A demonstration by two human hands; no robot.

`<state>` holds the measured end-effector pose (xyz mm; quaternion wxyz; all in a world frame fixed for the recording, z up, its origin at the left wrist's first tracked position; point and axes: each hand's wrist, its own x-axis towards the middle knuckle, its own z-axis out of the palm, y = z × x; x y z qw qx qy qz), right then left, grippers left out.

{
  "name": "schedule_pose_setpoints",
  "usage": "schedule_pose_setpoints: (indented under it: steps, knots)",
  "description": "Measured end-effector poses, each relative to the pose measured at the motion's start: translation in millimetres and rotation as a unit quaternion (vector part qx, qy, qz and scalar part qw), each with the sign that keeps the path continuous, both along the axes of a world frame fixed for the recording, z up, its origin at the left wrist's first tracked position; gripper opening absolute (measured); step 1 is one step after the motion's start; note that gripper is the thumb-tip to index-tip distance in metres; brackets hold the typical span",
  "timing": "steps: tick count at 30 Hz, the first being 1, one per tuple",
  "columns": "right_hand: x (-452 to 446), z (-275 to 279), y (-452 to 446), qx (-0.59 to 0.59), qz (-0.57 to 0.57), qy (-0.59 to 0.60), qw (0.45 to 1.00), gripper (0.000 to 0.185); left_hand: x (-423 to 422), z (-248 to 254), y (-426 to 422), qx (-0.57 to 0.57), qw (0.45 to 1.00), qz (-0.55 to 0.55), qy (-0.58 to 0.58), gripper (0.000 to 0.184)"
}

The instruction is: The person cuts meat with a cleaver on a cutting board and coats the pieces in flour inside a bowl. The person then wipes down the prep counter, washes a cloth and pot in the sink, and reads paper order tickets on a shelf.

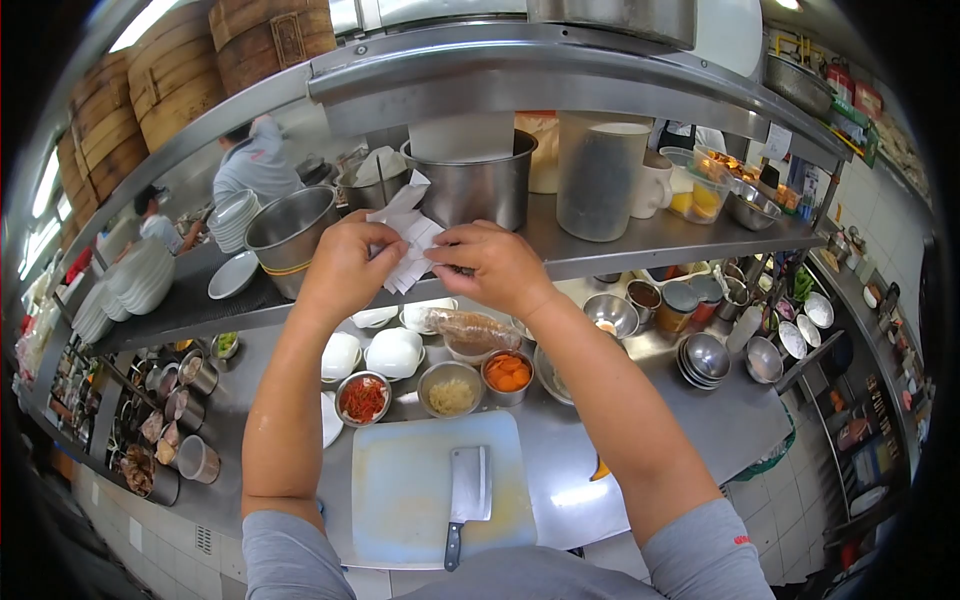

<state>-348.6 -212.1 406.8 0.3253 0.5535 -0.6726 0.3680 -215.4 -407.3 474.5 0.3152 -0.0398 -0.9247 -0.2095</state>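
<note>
Several white paper slips [411,235] are held up at the edge of the steel shelf. My left hand [352,262] pinches them from the left side. From the right, my right hand [488,262] has its fingers closed on the slips' edge. Below, a cleaver [471,485] with a black handle lies on a pale cutting board [400,490]. Behind the board stand bowls of red shreds [364,398], pale shreds [451,392] and orange slices [508,373].
The steel shelf [570,262] crosses in front at hand height, carrying a large pot [480,185], a steel bucket [292,235] and a tall container [600,185]. Stacked steel bowls [706,358] sit at the right. Two people [255,160] are beyond the shelf at the left.
</note>
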Motion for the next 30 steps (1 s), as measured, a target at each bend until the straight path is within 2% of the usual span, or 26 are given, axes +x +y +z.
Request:
schedule_pose_setpoints:
  steps: [2,4,8,10,13,16,20,23,25,30]
  knots:
    - [0,-1,0,-0.003,-0.001,0.008,1.000,0.018,-1,0,-2,-0.013,1.000,0.022,-0.002,0.021]
    - [-1,-1,-1,-0.007,-0.003,0.008,1.000,0.017,-6,-2,-6,0.039,0.997,0.048,0.040,0.021]
    - [-3,-2,-2,-0.009,-0.002,0.002,1.000,0.018,-11,-7,-8,0.009,0.993,0.074,0.089,0.017]
    - [-2,0,-1,-0.002,0.002,-0.005,1.000,0.019,-12,-10,-3,-0.001,0.976,0.000,0.220,0.012]
    - [7,7,1,0.027,-0.019,-0.023,0.999,0.024,-8,-8,-7,-0.019,0.988,0.005,0.154,0.019]
    - [15,13,1,0.072,-0.058,-0.023,0.995,0.034,-8,-8,-13,-0.077,0.980,-0.050,0.176,0.024]
    - [11,11,2,0.127,-0.063,0.033,0.989,0.044,-9,-13,-21,-0.084,0.981,-0.043,0.168,0.021]
    - [9,9,0,0.107,-0.059,0.037,0.992,0.041,-15,-17,-24,-0.130,0.973,0.007,0.188,0.024]
    - [8,8,-1,0.104,-0.054,0.033,0.993,0.040,-13,-14,-21,-0.158,0.974,0.052,0.157,0.026]
    - [6,7,0,0.097,-0.046,0.024,0.994,0.038,-6,-5,-23,-0.125,0.987,0.002,0.105,0.027]
